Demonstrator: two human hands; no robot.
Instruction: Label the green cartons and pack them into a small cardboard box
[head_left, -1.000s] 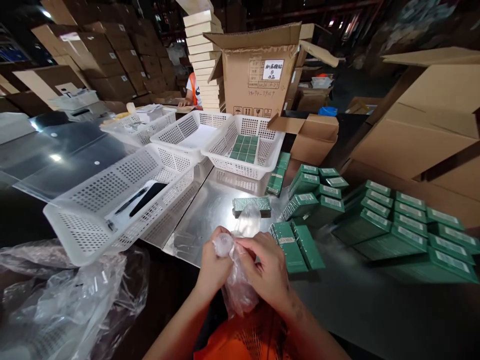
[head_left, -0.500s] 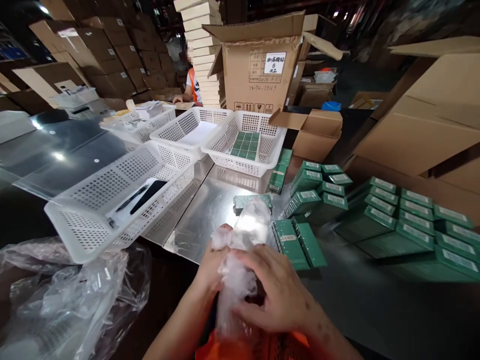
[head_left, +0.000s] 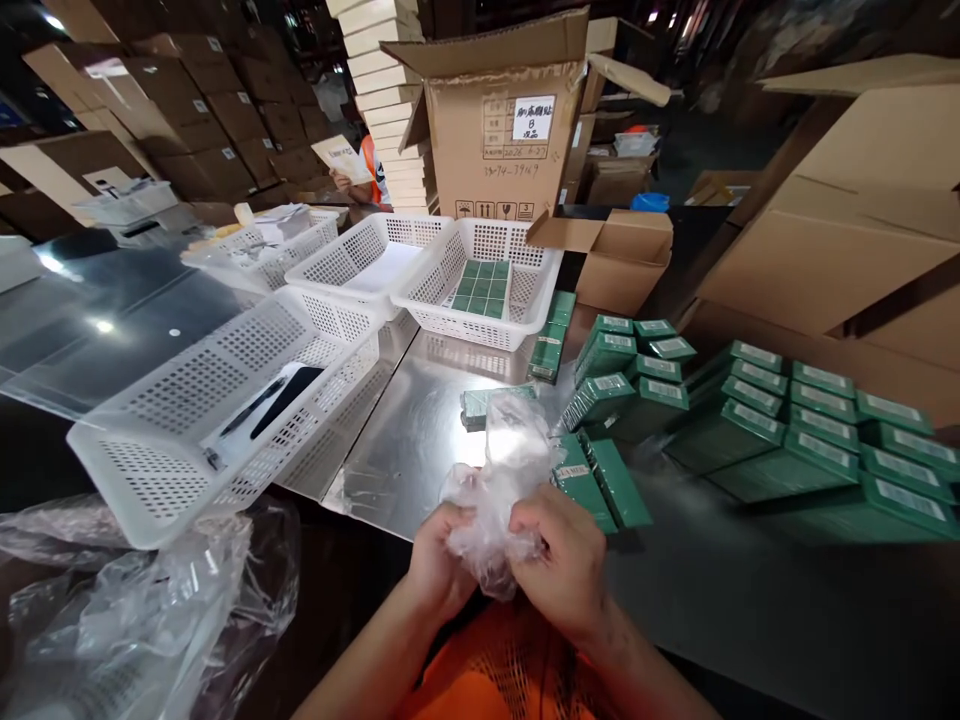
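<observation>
Crumpled clear plastic film is bunched between my two hands, low in front of my body at the table edge. My left hand grips its left side with curled fingers. On the other side my right hand is closed round the film. One end of the film puffs out over the metal table, in front of a small green wrapped box. Two flat green boxes lie just past my right hand. Whether anything is inside the film I cannot make out.
Several green boxes with barcode labels stand at the right. White perforated baskets line the left and back; one holds a sheet of green squares. A large carton stands behind. Loose clear plastic hangs lower left. A co-worker holds a paper.
My right hand has gone from loosely spread fingers to a closed grip on the film. The film is now bunched shorter between both hands. The co-worker has raised a paper.
</observation>
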